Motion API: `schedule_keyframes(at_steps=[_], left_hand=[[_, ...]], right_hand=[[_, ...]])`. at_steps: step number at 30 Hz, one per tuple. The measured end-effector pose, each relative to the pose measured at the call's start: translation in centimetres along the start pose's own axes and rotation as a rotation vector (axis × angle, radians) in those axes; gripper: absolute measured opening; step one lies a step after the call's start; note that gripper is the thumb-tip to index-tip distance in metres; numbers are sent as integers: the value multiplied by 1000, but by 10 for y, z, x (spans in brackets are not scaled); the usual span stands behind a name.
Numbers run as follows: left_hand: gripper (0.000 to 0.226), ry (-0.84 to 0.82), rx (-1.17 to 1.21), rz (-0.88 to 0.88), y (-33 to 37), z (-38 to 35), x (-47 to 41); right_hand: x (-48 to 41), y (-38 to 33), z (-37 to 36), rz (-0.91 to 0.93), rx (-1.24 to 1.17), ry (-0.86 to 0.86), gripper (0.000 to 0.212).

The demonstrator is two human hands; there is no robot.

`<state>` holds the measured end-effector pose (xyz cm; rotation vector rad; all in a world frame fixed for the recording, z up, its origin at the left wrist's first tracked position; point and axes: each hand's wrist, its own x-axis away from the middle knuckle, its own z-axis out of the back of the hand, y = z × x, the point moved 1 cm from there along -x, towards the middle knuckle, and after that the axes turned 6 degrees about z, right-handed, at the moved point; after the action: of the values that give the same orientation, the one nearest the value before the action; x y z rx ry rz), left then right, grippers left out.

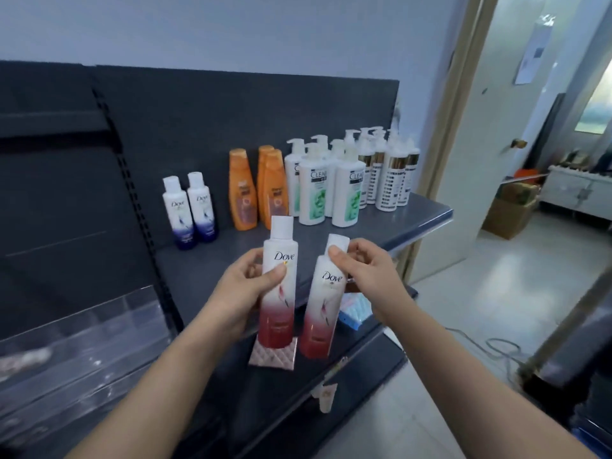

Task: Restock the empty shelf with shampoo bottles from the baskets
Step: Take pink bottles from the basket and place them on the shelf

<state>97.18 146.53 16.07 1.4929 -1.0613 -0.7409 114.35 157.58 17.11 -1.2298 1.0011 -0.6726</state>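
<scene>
My left hand (246,288) grips a white-and-red Dove bottle (278,306) upright, in front of the dark shelf (381,226). My right hand (367,270) pinches the neck of a second white-and-red Dove bottle (323,309), which tilts slightly right. Both bottles hang above the shelf's front edge. On the shelf stand two blue Dove bottles (190,210), three orange bottles (256,190), white Clear pump bottles (326,187) and gold-banded pump bottles (389,170). No basket is in view.
A lower shelf (331,385) carries a pink quilted packet (273,356) and a blue pack (356,311). Clear plastic dividers (82,336) lie at the left. A doorway (480,160) opens at right, with a cardboard box (506,217) and a cable (496,346) on the floor.
</scene>
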Motion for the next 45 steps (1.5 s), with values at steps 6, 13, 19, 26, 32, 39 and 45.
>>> schedule_keyframes(at_steps=[6,13,19,26,32,39,45], left_hand=[[24,156,-27,-88,27,40,-18],[25,315,-14,-116,41,67,-49],[34,429,-61,-150,40,85,-76],[41,542,-116,-198,36,109,-97],[35,664,-193,-167,31,142,-121],[37,666,-267,-149,30,168,-143],[46,636,-321,-171,27,182,-155]], right_hand=[[-49,-16,-47,38,-11,-140,12],[-107,-12,-81,70,-23,-279,15],[-153,-2,-107,119,1,-383,15],[-187,15,-143,165,2,-439,11],[-206,28,-173,164,-17,-491,9],[-232,45,-203,187,30,-524,16],[-248,64,-227,171,82,-546,23]])
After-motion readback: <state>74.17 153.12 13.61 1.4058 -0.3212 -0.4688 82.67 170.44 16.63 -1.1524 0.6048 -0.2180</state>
